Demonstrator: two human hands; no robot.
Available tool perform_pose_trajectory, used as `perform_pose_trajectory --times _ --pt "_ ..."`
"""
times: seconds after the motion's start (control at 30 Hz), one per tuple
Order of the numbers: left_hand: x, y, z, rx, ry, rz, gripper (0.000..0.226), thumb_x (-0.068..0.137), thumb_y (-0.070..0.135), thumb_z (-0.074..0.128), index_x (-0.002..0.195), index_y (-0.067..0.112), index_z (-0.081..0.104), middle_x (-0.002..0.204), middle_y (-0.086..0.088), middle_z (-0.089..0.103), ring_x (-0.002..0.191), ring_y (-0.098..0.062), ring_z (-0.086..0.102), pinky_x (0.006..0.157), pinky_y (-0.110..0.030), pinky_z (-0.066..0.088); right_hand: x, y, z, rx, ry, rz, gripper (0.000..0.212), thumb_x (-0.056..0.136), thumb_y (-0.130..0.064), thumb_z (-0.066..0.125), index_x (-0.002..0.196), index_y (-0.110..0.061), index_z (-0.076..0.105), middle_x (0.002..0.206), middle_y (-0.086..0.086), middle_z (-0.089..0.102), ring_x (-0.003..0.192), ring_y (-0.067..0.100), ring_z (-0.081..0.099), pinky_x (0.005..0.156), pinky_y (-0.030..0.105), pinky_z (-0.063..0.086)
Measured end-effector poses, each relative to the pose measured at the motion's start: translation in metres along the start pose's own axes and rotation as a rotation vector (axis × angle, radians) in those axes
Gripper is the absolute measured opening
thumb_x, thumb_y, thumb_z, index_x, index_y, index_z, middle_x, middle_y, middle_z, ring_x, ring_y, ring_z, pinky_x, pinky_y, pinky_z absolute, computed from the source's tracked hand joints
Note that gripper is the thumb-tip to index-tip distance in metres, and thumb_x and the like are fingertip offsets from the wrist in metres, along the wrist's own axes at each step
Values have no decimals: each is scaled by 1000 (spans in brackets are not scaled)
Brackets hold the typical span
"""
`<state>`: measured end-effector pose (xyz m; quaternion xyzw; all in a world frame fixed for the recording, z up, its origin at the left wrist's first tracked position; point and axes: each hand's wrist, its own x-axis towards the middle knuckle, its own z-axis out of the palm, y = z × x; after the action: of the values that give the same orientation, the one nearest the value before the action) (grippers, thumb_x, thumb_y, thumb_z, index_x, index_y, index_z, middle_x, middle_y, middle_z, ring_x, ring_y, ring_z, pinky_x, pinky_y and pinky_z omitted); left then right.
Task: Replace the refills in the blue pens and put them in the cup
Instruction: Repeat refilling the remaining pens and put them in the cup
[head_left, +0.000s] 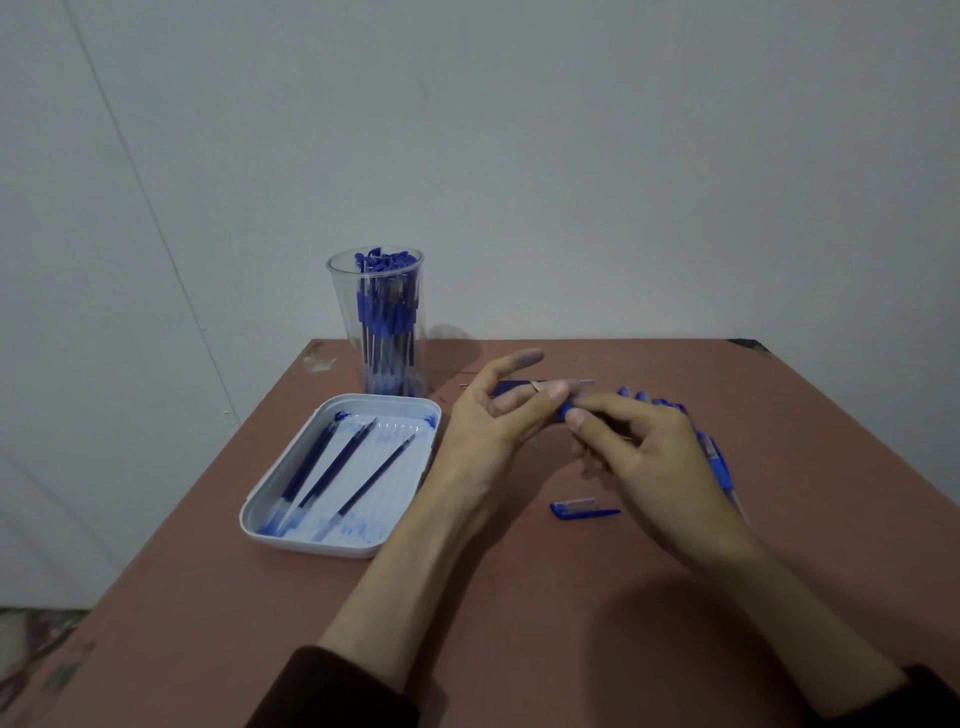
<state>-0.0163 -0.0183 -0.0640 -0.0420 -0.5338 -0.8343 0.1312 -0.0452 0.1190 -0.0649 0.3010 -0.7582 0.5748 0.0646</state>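
A clear plastic cup (375, 322) holding several blue pens stands at the table's far left. My left hand (491, 421) and my right hand (639, 447) meet over the table's middle, both pinching a blue pen (563, 411) between thumb and fingers. Its body is mostly hidden by my fingers. A bundle of blue refills (511, 387) lies just behind my left hand. A loose blue pen cap (584, 508) rests on the table below my hands. More blue pens (719, 457) lie behind my right hand, partly hidden.
A white tray (291, 530) stained with blue ink sits at the left and holds three refills (340, 462). The reddish-brown table (519, 597) ends close to a grey wall behind the cup. The table's left edge runs just past the tray.
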Motion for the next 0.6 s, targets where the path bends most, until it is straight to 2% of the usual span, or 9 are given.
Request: perform_pose_trajectory --times 0.07,0.17,0.27,0.37,0.5,0.6 --pt "1 -2 0 -1 41 3 27 78 6 69 104 11 61 82 -5 73 74 -15 69 67 -27 56 0 -3 0 114 -14 14 18 91 -18 56 99 -20 72 63 -5 61 55 4 50 55 23 44" --pt "3 -5 -6 87 74 29 20 71 21 78 88 13 73 92 -12 72 89 -24 68 86 -38 52 1 -6 -3 196 23 21 18 92 -12 54 94 -17 72 62 -1 59 53 6 46 51 15 39" --pt "2 -6 -6 53 38 -4 34 76 30 77 99 5 72 106 -26 67 107 -42 61 100 -56 43 2 -5 -3 183 51 30 18 92 -12 56 93 -19 72 62 0 59 54 7 46 50 14 38" --pt "1 -7 -4 35 17 -9 39 79 32 74 105 4 70 110 -30 64 112 -49 56 101 -65 38 1 -6 -2 167 30 32 16 91 -14 57 95 -20 72 61 -2 59 54 4 48 51 15 39" --pt "3 -9 -8 61 28 3 34 78 30 75 102 7 72 106 -25 67 109 -46 58 100 -60 41 -1 -10 -3 229 7 17 19 92 -12 54 92 -19 72 61 1 59 51 5 45 48 17 37" --pt "5 -6 -9 118 52 23 23 74 25 72 93 12 74 98 -10 72 97 -22 66 91 -36 48 0 -9 -4 235 35 18 19 92 -11 54 93 -19 71 62 1 59 51 6 46 47 19 37"
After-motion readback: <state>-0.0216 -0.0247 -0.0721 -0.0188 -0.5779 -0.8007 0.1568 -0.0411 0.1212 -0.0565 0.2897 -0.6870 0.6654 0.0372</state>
